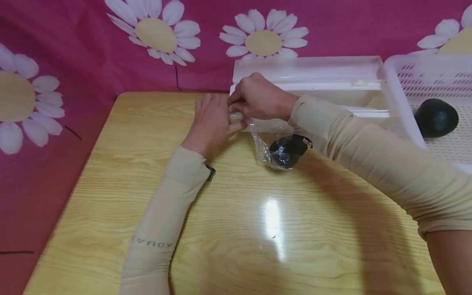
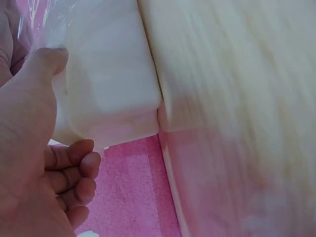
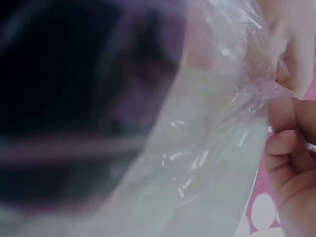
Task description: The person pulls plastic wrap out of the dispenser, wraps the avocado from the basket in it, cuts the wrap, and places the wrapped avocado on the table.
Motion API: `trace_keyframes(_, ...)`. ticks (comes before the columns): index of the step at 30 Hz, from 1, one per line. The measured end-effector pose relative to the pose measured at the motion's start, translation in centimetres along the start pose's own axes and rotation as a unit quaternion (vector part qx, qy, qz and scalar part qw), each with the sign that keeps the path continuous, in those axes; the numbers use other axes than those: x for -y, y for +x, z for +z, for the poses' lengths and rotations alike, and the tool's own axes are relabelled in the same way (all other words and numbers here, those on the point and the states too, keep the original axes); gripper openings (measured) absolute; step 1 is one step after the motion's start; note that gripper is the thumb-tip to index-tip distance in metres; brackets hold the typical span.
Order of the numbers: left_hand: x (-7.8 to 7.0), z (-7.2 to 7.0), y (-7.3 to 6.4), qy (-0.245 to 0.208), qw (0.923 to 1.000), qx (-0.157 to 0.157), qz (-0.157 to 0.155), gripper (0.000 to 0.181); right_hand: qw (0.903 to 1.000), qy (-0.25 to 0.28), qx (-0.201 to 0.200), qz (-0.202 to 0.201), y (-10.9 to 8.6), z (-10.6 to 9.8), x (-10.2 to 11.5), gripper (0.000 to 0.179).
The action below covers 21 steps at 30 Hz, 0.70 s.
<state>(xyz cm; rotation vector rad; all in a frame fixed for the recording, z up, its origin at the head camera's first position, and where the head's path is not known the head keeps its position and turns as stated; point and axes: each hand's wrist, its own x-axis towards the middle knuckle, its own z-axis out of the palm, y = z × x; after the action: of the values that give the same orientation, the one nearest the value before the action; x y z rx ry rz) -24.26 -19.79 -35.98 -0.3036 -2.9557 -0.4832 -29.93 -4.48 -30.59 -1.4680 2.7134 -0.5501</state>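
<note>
A long white cling film box (image 1: 354, 87) lies along the back of the table with its lid raised. My left hand (image 1: 214, 116) grips the box's left end; in the left wrist view its thumb (image 2: 52, 60) presses the white face, with the other fingers curled lower down. My right hand (image 1: 263, 96) pinches clear cling film (image 1: 259, 143) close beside the left one. The film hangs crumpled below the right wrist, around a dark rounded thing (image 1: 283, 155). Close up and blurred, a dark shape (image 3: 69, 84) fills much of the right wrist view beside the shiny film.
To the right stands a white slotted plastic basket (image 1: 402, 102) holding a dark, smooth, rounded item that looks like an avocado (image 1: 438, 118). The wooden table (image 1: 236, 229) meets a pink flowered cloth (image 1: 206, 69) at the back and left.
</note>
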Motion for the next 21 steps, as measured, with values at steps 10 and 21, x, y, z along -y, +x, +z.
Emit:
trace_keyframes(10, -0.4, 0.0, -0.3, 0.038, 0.9992, -0.014, -0.001, 0.057, 0.9998, 0.005, 0.008, 0.016, -0.3, -0.6, 0.3, 0.018)
trace_keyframes(21, -0.6, -0.1, -0.4, 0.063, 0.9978, -0.022, 0.008, 0.061, 0.9987, 0.034, 0.0, 0.038, -1.3, -1.5, 0.9, 0.02)
